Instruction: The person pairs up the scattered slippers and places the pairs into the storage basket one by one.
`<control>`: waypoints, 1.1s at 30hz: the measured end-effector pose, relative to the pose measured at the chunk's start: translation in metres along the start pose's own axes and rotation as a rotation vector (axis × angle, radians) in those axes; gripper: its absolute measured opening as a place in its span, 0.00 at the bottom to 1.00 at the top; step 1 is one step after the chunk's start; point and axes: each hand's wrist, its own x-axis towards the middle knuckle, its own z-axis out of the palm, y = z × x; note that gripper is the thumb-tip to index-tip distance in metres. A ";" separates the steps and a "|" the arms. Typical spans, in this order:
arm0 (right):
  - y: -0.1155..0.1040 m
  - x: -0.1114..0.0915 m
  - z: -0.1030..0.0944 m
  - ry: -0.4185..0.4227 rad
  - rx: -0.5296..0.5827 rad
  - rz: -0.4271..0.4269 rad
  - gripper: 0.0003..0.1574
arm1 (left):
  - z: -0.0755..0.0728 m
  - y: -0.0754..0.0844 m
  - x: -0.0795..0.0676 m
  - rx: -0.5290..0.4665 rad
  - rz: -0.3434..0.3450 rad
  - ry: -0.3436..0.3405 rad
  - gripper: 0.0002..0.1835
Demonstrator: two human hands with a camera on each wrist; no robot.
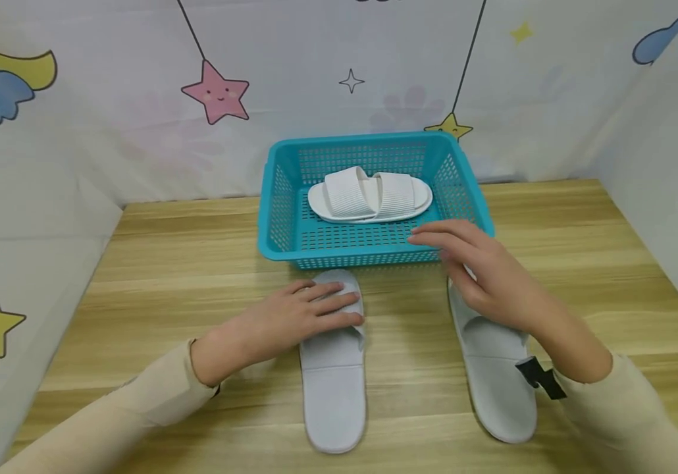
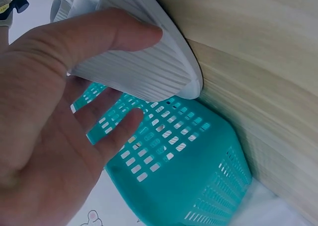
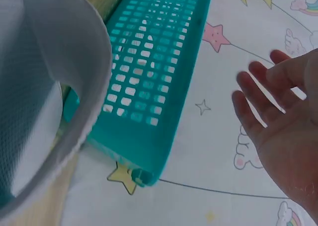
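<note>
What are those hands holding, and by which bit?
Nothing looks gripped. The left hand lies, fingers loose, over the ribbed strap of a long, flat, pale-grey slipper; the right hand is open and holds nothing.

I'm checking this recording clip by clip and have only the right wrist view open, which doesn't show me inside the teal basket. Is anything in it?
Observer: Yes, the head view shows white slippers lying inside the teal basket.

Operator: Thanks. My view also misses the person's left side. What is there?

Observer: The left grip lies over a grey slipper, at the end nearer the basket.
</note>
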 end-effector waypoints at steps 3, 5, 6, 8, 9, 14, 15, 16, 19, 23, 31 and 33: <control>-0.001 -0.007 -0.009 -0.108 -0.029 0.021 0.39 | 0.001 -0.001 -0.001 -0.015 -0.001 0.010 0.34; -0.003 -0.013 -0.016 -0.168 -0.062 0.033 0.43 | 0.002 -0.002 -0.001 -0.035 -0.001 0.015 0.34; -0.004 -0.016 -0.020 -0.193 -0.075 0.040 0.44 | 0.001 -0.002 -0.001 -0.047 -0.002 0.014 0.34; -0.004 -0.021 -0.028 -0.229 -0.090 0.052 0.46 | 0.000 -0.003 -0.002 -0.069 -0.005 0.011 0.35; -0.005 -0.024 -0.032 -0.241 -0.100 0.059 0.47 | 0.000 -0.003 -0.002 -0.082 -0.005 0.010 0.35; -0.005 -0.039 -0.045 -0.290 -0.153 0.085 0.46 | -0.001 -0.003 -0.002 -0.106 -0.004 0.014 0.37; -0.006 -0.042 -0.047 -0.306 -0.169 0.097 0.46 | 0.000 -0.004 -0.003 -0.109 -0.002 0.020 0.38; -0.007 -0.044 -0.049 -0.325 -0.188 0.111 0.45 | 0.000 -0.004 -0.003 -0.111 -0.001 0.025 0.39; -0.010 -0.048 -0.051 -0.364 -0.226 0.142 0.45 | 0.002 -0.004 -0.003 -0.117 0.001 0.039 0.43; 0.000 -0.053 -0.049 -0.355 -0.262 0.157 0.42 | 0.003 -0.005 -0.003 -0.133 -0.009 0.043 0.45; 0.017 -0.066 -0.049 -0.553 -0.264 0.397 0.61 | 0.003 -0.004 -0.003 -0.184 -0.035 0.056 0.43; 0.019 -0.069 -0.048 -0.625 -0.267 0.468 0.69 | 0.003 -0.004 -0.003 -0.188 -0.038 0.062 0.43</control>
